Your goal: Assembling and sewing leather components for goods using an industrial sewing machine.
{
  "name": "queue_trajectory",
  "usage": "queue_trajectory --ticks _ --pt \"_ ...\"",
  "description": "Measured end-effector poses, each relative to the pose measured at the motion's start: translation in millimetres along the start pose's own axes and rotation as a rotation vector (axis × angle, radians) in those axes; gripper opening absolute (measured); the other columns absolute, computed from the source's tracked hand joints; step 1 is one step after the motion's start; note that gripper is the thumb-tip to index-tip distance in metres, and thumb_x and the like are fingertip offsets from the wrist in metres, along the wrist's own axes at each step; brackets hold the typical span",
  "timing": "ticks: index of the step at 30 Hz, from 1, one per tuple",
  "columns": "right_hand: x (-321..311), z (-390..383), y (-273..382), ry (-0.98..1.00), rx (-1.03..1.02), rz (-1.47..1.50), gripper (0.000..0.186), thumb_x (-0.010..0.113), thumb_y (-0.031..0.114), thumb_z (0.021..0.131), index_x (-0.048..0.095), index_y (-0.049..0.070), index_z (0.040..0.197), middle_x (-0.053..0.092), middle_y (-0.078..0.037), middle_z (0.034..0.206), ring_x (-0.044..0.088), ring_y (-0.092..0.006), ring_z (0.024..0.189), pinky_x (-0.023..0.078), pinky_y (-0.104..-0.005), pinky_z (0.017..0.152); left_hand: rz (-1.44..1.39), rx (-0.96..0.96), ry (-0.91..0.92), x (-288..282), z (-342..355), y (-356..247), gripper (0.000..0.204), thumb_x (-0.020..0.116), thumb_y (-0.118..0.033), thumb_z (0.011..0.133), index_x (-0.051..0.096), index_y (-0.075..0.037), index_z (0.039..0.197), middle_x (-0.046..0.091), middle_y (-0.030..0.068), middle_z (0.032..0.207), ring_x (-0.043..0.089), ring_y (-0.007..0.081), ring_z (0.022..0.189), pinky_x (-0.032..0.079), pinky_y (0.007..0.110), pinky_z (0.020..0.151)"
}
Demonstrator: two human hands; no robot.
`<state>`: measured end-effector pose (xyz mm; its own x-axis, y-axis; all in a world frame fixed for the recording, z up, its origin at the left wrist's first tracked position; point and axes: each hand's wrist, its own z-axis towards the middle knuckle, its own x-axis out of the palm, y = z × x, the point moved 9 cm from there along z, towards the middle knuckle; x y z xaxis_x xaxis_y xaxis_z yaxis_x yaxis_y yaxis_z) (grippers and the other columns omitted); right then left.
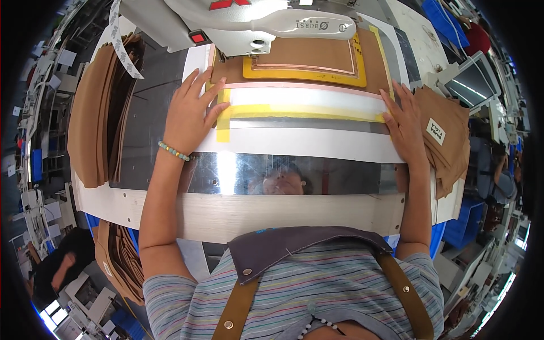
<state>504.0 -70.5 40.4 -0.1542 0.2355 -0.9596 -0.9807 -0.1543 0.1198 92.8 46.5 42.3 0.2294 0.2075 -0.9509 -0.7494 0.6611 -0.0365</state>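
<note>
A brown fabric panel (pixel 374 62) lies under the head of a white sewing machine (pixel 226 28), on a flat template (pixel 306 109) edged with yellow tape and a pink strip. A yellow clamp frame (pixel 306 74) rests on the panel. My left hand (pixel 195 107) lies at the template's left edge, its fingers stretched and spread over the border. At the right edge, my right hand (pixel 403 122) has its fingers extended on the taped corner. Neither hand holds anything. The machine head hides part of the panel and frame.
Brown panels are stacked at left (pixel 93 113), with a labelled brown stack (pixel 445 136) at right. A shiny metal plate (pixel 351 175) and wooden table edge (pixel 283 215) lie nearer me. A screen (pixel 473 85) stands far right. Other people (pixel 65 266) are nearby.
</note>
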Motion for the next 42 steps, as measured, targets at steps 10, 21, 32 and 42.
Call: queue_trajectory --ticks 10,21,32,42 --pt "0 1 3 0.005 -0.009 -0.016 0.048 0.051 0.039 0.111 0.062 0.017 0.152 0.043 -0.013 0.167 0.033 -0.0371 0.156 0.023 -0.0505 0.129 -0.051 -0.011 -0.036 -2 0 3 0.048 0.077 -0.027 0.095 0.070 -0.013 0.141 0.057 0.0093 0.159 0.056 0.0341 0.141 0.047 0.044 0.114" --pt "-1 0 5 -0.018 -0.014 -0.005 0.046 0.053 0.039 0.110 0.064 0.020 0.150 0.045 -0.012 0.166 0.035 -0.0384 0.155 0.025 -0.0506 0.128 -0.056 -0.020 -0.034 -6 -1 1 0.043 0.075 -0.022 0.097 0.072 -0.009 0.138 0.060 0.0119 0.155 0.060 0.0339 0.136 0.047 0.044 0.114" --pt "-13 -5 3 -0.195 -0.133 0.026 0.041 0.065 0.030 0.102 0.071 0.014 0.140 0.052 -0.017 0.158 0.048 -0.0381 0.144 0.035 -0.0498 0.122 -0.128 0.047 -0.027 3 1 3 0.039 0.067 -0.017 0.104 0.069 -0.007 0.142 0.060 0.0144 0.155 0.057 0.0363 0.141 0.045 0.046 0.116" --pt "-95 -66 -125 -0.068 0.467 -0.232 0.021 0.072 0.019 0.093 0.075 0.009 0.112 0.073 -0.013 0.113 0.068 -0.0340 0.106 0.053 -0.0422 0.089 -0.104 0.027 -0.002 5 -1 12 0.043 0.063 -0.016 0.106 0.064 -0.009 0.148 0.058 0.0127 0.158 0.055 0.0344 0.143 0.043 0.045 0.119"
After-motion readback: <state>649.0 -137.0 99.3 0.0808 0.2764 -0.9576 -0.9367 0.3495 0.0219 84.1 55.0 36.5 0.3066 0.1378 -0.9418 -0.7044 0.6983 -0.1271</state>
